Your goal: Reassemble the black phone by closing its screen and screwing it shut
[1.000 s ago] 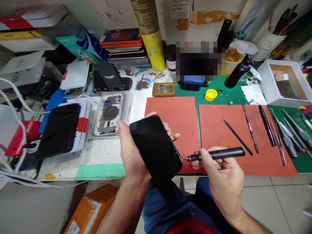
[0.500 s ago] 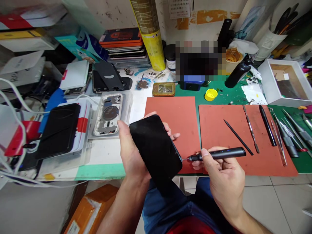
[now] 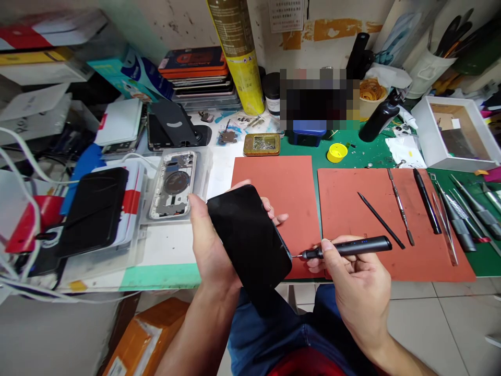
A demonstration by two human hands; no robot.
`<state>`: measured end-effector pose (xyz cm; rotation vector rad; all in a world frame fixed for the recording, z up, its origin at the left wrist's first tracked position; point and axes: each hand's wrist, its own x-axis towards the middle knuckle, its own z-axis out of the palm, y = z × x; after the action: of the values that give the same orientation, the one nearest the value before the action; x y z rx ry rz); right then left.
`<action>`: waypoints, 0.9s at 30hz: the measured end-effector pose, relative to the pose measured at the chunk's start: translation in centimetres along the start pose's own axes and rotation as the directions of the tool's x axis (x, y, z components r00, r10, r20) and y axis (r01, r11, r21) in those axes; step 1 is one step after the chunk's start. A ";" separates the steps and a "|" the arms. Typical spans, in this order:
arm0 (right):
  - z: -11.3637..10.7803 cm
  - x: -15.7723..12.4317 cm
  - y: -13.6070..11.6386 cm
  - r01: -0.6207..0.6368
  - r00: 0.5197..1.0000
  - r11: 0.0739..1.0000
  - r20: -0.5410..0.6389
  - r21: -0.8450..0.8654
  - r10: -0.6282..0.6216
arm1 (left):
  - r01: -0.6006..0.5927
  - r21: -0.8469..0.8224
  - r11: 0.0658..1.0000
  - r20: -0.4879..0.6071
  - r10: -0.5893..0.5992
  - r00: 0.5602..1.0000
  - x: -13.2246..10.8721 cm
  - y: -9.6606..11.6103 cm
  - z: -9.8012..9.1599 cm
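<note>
The left hand [image 3: 213, 245] cradles a black smartphone [image 3: 250, 235], thumb and fingers wrapped round opposite long edges; right of the smartphone, the right hand [image 3: 362, 287] has its fingers closed round a pen-style electric screwdriver [image 3: 364, 245], bit tip at the smartphone's bottom edge; left of the smartphone lies an open phone housing [image 3: 174, 183].

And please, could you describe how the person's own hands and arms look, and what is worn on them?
Both the left hand and the right hand are bare, without gloves. No ring, watch or marking shows, though some fingers are partly hidden. No sleeve covers the visible forearms. Lower in view are blue trousers and part of a red garment.
</note>
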<state>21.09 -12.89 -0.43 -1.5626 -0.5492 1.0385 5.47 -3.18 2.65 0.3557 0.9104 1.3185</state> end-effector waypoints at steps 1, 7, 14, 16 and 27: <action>0.0 0.0 0.0 -0.002 1.000 1.000 -0.001 0.003 0.002 | 0.000 -0.001 1.000 0.003 0.000 1.000 0.0 0.0 0.0; 0.1 0.1 -0.1 -0.001 1.000 1.000 -0.006 0.019 0.001 | -0.002 -0.003 1.000 0.001 0.002 1.000 0.2 -0.1 -0.2; 0.0 0.1 0.0 0.007 1.000 1.000 -0.001 -0.006 -0.007 | -0.004 0.005 1.000 -0.011 0.004 1.000 0.2 -0.1 -0.1; 0.0 0.1 0.1 0.006 1.000 1.000 -0.002 -0.019 -0.006 | -0.002 0.005 1.000 -0.011 0.002 1.000 0.2 -0.1 -0.1; 0.2 0.2 0.2 0.036 0.999 0.998 -0.011 0.056 -0.036 | -0.001 -0.008 1.000 0.013 0.001 1.000 0.2 -0.1 -0.3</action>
<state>20.95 -12.70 -0.68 -1.5029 -0.5355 1.0102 5.30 -3.14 2.32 0.3581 0.8942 1.3196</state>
